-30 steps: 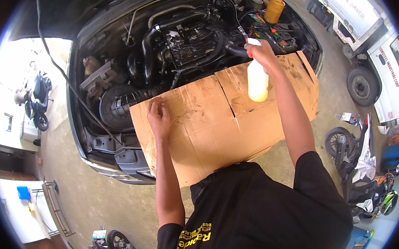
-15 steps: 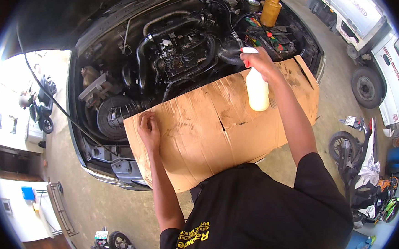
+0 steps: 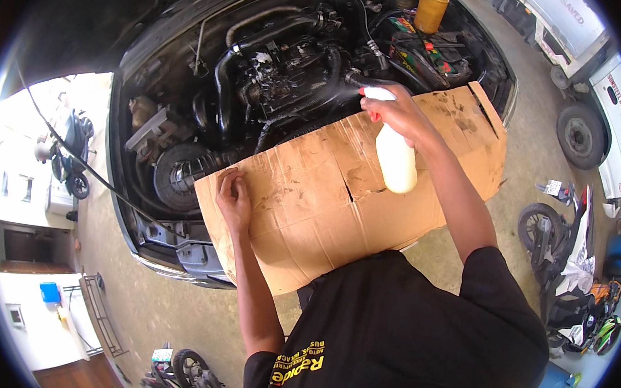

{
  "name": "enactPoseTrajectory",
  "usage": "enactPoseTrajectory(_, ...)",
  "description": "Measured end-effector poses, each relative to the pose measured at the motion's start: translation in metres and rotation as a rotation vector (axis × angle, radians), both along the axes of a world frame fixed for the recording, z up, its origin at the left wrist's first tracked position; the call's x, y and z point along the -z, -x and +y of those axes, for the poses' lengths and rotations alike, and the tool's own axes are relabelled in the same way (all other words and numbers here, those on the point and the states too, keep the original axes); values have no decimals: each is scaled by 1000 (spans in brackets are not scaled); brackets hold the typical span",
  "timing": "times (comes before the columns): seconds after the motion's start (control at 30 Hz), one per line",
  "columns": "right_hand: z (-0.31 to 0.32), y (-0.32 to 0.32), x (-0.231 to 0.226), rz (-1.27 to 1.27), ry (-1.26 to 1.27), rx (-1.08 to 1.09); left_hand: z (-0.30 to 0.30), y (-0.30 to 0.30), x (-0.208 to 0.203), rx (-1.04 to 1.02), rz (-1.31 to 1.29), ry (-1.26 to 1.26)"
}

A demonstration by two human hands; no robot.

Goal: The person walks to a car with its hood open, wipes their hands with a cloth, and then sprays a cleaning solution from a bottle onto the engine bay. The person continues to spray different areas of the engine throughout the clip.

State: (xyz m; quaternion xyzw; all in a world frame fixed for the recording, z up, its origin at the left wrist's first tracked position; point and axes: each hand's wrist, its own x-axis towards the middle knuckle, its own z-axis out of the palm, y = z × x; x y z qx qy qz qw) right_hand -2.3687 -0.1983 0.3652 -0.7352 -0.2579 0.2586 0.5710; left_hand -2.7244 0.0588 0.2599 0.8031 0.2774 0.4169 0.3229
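Observation:
A white spray bottle (image 3: 397, 162) with a red-and-white trigger head is upright in my right hand (image 3: 404, 114). My fingers wrap its neck and trigger, and its nozzle points left over the engine (image 3: 290, 88). A thin mist shows in front of the nozzle. My left hand (image 3: 233, 199) rests on the left part of a stained cardboard sheet (image 3: 305, 230), its fingers loosely bent and holding nothing. That cardboard covers the front edge of the engine bay, between me and the engine.
An amber bottle (image 3: 431, 9) stands beside the battery (image 3: 434, 58) at the back right. The raised hood's prop rod (image 3: 73, 144) slants down on the left. Motorcycles (image 3: 186, 376) stand on the floor around the vehicle; a white truck (image 3: 608, 119) is at the right.
The spray bottle in my right hand has come slightly nearer and to the left, and mist now shows at its nozzle. My left hand stays on the cardboard.

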Motion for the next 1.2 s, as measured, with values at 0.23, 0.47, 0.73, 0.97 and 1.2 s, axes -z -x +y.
enactPoseTrajectory(0.23, 23, 51, 3, -163, 66, -98, 5, 1, 7, -1, -43, 34)
enactPoseTrajectory(0.47, 60, 64, -1, -240, 138, -215, 0, 1, -2, -9, -44, -8)
enactPoseTrajectory(0.73, 72, 66, 16, -421, 154, -38, 3, 3, -2, 12, -83, 16)
enactPoseTrajectory(0.97, 94, 45, -58, -169, -62, -24, 4, 7, 0, 24, -109, 35)
enactPoseTrajectory(1.2, 129, 28, -78, -297, -113, 135, 0, 3, -3, 36, -120, 86)
